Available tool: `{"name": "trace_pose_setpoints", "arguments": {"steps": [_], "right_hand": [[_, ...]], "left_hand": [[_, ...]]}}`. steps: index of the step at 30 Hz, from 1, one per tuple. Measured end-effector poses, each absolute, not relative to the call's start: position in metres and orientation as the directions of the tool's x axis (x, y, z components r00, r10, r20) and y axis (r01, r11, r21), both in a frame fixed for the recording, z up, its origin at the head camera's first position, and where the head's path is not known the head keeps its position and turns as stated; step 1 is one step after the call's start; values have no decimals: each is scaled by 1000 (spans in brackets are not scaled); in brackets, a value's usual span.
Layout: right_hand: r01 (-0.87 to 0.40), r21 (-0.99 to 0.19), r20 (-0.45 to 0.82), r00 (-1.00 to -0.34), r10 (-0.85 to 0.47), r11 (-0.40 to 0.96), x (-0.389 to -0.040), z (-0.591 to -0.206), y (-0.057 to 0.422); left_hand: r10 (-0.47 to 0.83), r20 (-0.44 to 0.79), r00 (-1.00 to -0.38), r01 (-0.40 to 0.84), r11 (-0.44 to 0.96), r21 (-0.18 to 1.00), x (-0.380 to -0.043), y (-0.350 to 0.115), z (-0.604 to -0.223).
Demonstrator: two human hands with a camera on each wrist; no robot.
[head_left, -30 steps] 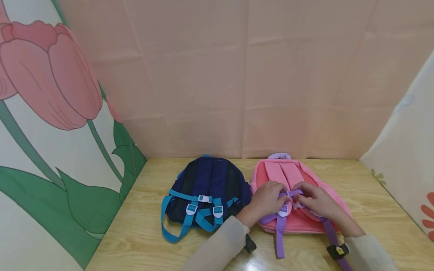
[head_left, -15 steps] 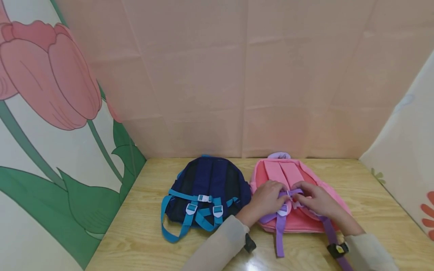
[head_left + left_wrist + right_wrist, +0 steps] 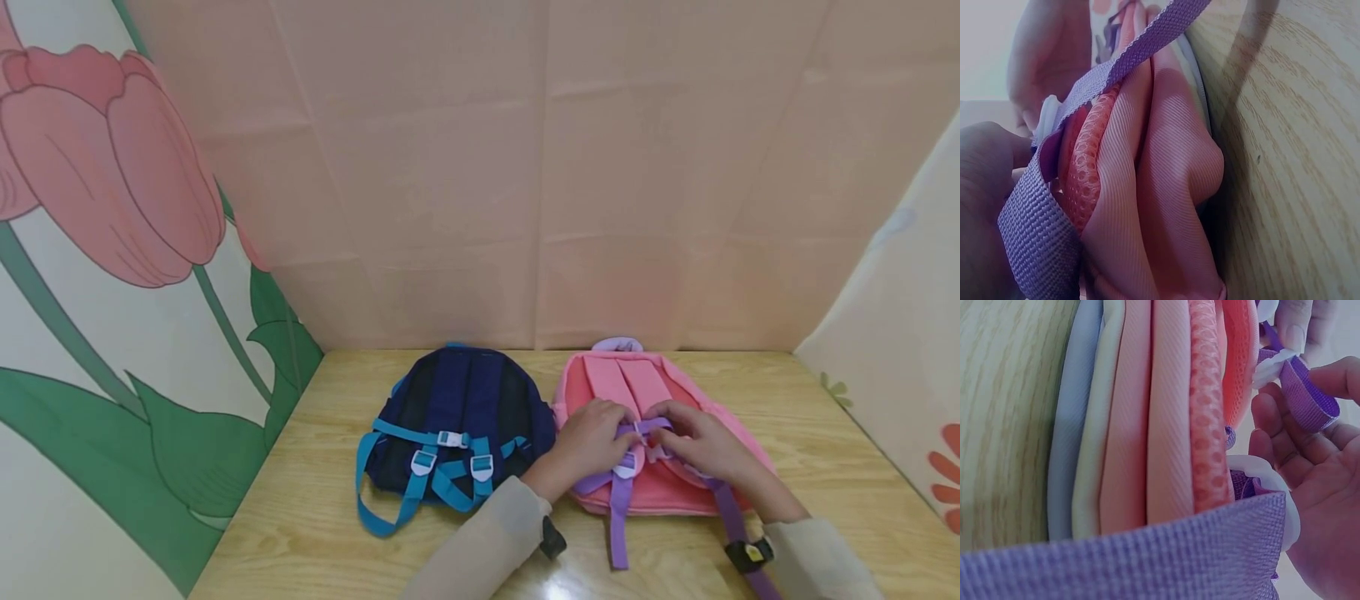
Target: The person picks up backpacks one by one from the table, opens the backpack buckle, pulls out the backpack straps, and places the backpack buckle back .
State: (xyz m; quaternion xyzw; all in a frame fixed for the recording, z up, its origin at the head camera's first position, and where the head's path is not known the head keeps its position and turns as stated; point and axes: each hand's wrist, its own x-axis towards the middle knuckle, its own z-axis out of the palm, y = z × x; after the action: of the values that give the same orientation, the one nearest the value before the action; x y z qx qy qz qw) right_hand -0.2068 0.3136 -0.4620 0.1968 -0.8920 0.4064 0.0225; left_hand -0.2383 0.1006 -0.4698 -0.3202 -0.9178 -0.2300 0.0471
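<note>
A pink backpack (image 3: 678, 492) lies with its strap side up at the right of the table. Over its middle, my left hand (image 3: 592, 440) pinches one end of a narrow purple strap (image 3: 652, 426). My right hand (image 3: 701, 442) holds the looped other end between thumb and fingers. A pale plastic buckle (image 3: 1272, 367) sits on this strap between the two hands; whether its halves are joined, I cannot tell. In the left wrist view, a wide purple shoulder strap (image 3: 1041, 219) crosses the bag's side. A white strap adjuster (image 3: 626, 465) is just below my left fingers.
A navy backpack (image 3: 468, 383) with blue straps and a fastened white buckle (image 3: 452, 439) lies to the left, touching the pink one. A loose purple strap end (image 3: 618, 533) hangs onto the wooden table (image 3: 300, 517). A pink cloth backdrop (image 3: 450, 208) stands behind.
</note>
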Motion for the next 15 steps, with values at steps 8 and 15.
{"name": "trace_pose_setpoints", "arguments": {"steps": [8,15], "right_hand": [[-432,-615,248,-900,-358,660,-209,-461,311],[-413,-619,237,-909,-342,668,-209,-464,312]], "left_hand": [[575,243,-781,623,687,374,-239,101,-471],[577,241,-780,623,683,382,-238,100,-471]]}}
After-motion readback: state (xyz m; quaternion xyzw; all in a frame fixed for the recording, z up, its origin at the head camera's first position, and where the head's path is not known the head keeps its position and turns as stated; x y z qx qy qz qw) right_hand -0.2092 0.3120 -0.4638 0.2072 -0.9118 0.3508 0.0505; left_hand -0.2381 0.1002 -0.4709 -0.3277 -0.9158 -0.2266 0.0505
